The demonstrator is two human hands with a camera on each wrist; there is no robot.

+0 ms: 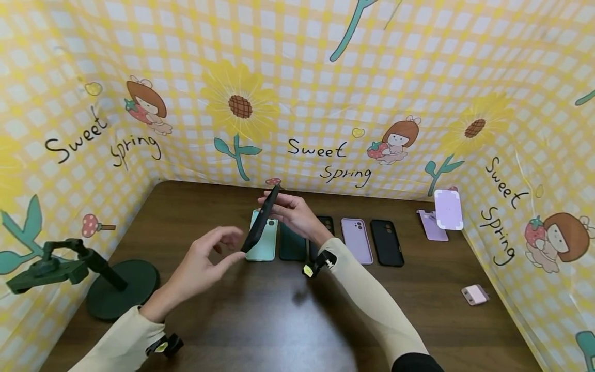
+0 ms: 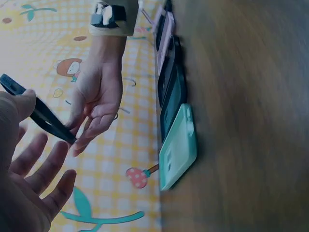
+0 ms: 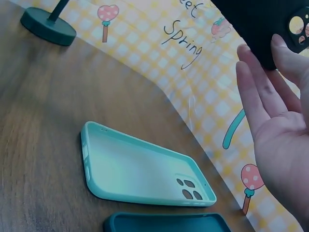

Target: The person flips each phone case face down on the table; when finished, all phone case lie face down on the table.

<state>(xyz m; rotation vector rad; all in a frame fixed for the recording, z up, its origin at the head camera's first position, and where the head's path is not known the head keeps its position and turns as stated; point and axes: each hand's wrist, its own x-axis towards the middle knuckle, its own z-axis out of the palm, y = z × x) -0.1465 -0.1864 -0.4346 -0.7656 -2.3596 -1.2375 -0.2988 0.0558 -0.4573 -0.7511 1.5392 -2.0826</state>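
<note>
A black phone case [image 1: 261, 219] is raised over the table, tilted and nearly edge-on in the head view. My right hand [image 1: 297, 214] pinches its far end between thumb and fingers; the round camera cutouts [image 3: 297, 25] show beside that thumb in the right wrist view. At the near end, my left hand [image 1: 202, 263] touches the case with its thumb [image 2: 25, 102], the other fingers spread apart from it. Behind and below lie a mint phone case [image 1: 264, 243] and a dark teal one [image 1: 292, 244]. Another dark case [image 1: 327, 223] is partly hidden by my right wrist.
Further right lie a lilac phone case [image 1: 357, 241] and a black one [image 1: 387, 243]. A lilac folding stand [image 1: 448, 209] is at the back right, a white charger plug [image 1: 475, 295] nearer. At left stands a dark green stand [image 1: 123, 289]. Patterned cloth walls surround the wooden table [image 1: 260, 320].
</note>
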